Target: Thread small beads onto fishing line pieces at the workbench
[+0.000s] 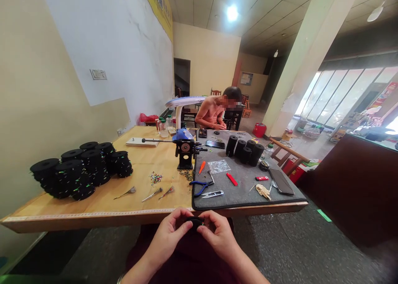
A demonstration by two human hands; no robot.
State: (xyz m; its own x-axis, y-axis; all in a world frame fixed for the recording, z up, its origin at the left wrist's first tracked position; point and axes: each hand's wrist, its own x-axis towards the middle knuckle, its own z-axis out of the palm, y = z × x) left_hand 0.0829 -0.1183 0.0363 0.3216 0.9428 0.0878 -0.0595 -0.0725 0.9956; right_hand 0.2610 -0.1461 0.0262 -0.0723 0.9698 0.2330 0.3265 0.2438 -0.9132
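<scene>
Over the table's near edge, my left hand (173,231) and my right hand (219,233) pinch a small black round disc (195,222) from both sides. It looks like the black foam spools, though the fingers cover much of it. A tiny red and green spot shows by my right fingertips. Nearest beyond my hands on the grey mat lie thread snips (213,194) and blue-handled pliers (202,187). On the wood to the left rest several small feathery tools (151,195) and a scatter of coloured beads (156,178).
Stacked black spools with bright bits (71,177) fill the table's left side; plain black rolls (245,150) stand on the mat (183,205). A black crank device (185,153) and lamp (180,114) stand mid-table. A phone (281,181) lies right. Another person (211,112) sits opposite.
</scene>
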